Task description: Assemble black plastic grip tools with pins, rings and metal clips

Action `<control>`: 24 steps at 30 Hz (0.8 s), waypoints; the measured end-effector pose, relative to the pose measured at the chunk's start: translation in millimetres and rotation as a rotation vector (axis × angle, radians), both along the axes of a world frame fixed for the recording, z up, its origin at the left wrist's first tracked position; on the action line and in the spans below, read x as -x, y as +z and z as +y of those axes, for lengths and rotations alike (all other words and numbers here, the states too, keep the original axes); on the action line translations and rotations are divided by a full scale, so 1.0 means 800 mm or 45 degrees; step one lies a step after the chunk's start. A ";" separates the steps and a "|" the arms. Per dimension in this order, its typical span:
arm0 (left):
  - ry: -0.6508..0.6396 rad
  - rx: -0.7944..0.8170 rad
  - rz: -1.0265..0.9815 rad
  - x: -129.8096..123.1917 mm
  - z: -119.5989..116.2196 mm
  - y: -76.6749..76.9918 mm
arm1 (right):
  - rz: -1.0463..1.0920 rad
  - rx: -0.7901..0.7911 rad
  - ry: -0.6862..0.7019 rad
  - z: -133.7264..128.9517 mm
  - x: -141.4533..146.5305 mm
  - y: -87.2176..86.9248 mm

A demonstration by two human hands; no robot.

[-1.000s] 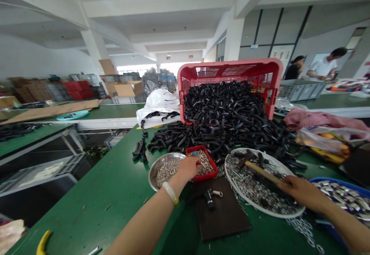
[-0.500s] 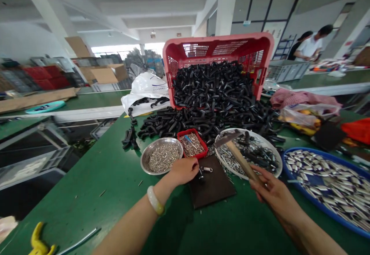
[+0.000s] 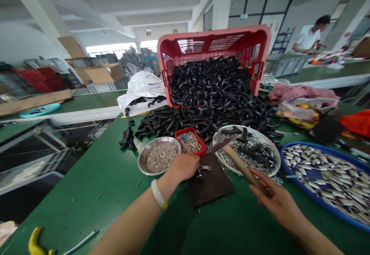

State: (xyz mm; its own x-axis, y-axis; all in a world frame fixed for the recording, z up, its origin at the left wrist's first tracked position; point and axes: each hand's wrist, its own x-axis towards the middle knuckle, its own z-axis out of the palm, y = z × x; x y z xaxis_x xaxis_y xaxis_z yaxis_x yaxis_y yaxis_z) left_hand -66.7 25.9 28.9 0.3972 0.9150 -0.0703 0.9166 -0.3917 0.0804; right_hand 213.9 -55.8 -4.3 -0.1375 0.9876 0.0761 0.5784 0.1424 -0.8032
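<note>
My right hand (image 3: 270, 193) is wrapped round the wooden handle of a hammer (image 3: 239, 164), whose dark metal head is raised near the round white tray (image 3: 277, 166) of metal and black pieces. With fingers closed, my left hand (image 3: 185, 166) rests at the left edge of a dark flat plate (image 3: 212, 189). A small black part (image 3: 199, 176) shows at its fingertips, and a short metal spring (image 3: 206, 168) lies just right of it. The fingers partly hide their hold on the black part.
Left of the plate are a metal bowl (image 3: 141, 162) of tiny metal pieces and a red box (image 3: 204, 149) of pins. A red basket (image 3: 214, 35) spills black parts behind. At right lies a blue tray (image 3: 285, 162) of metal pieces; yellow-handled pliers (image 3: 36, 243) lie front left.
The view has shifted slightly. My left hand has tilted a little over the black part at its fingertips. The hammer stays raised in my right hand, nearly in the same place.
</note>
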 end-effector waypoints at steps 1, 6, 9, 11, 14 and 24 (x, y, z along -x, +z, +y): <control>-0.015 0.002 -0.001 -0.001 -0.001 0.000 | -0.048 -0.025 0.013 -0.001 0.000 0.002; 0.045 -0.078 -0.051 0.003 -0.016 -0.013 | -0.359 -0.307 0.090 -0.005 0.004 0.008; 0.142 -0.208 -0.187 0.011 -0.037 -0.029 | -0.522 -0.429 0.163 -0.007 0.014 0.009; 0.177 -0.263 -0.270 0.014 -0.051 -0.041 | -0.592 -0.504 0.192 -0.008 0.023 0.008; 0.255 -0.262 -0.352 0.014 -0.063 -0.052 | -0.700 -0.572 0.215 -0.005 0.036 0.011; 0.379 -0.175 -0.410 0.013 -0.054 -0.052 | -0.753 -0.716 0.143 0.007 0.047 0.050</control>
